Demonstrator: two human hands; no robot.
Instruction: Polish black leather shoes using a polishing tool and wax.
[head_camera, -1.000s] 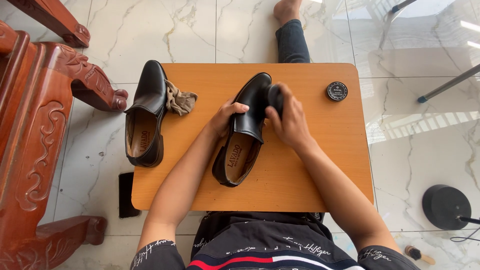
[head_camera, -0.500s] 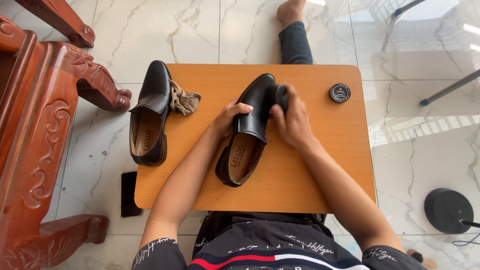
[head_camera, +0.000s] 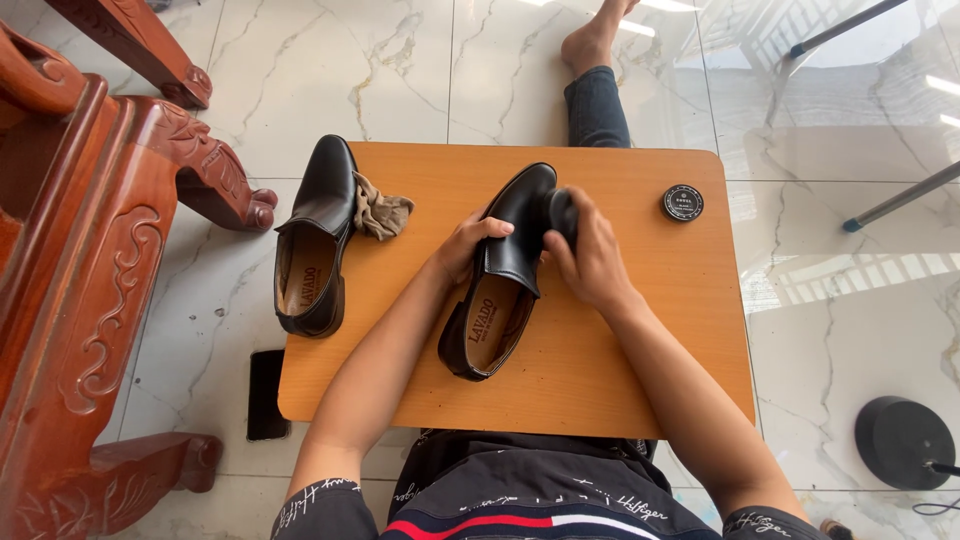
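A black leather shoe (head_camera: 505, 272) lies in the middle of a small orange-brown wooden table (head_camera: 650, 330), toe pointing away from me. My left hand (head_camera: 468, 243) grips its left side near the opening. My right hand (head_camera: 590, 258) presses a dark rounded brush or applicator (head_camera: 562, 212) against the right side of the toe. A second black shoe (head_camera: 315, 238) rests on the table's left edge, with a crumpled beige cloth (head_camera: 383, 212) touching it.
A round black tin (head_camera: 682, 202) sits at the table's far right. A carved red wooden chair (head_camera: 90, 260) stands close on the left. A dark phone (head_camera: 266, 393) lies on the marble floor. A black round base (head_camera: 903, 441) is at lower right. My leg (head_camera: 598, 95) extends beyond the table.
My hands and the shoe stay in much the same place; the right hand shifts slightly along the toe of the shoe.
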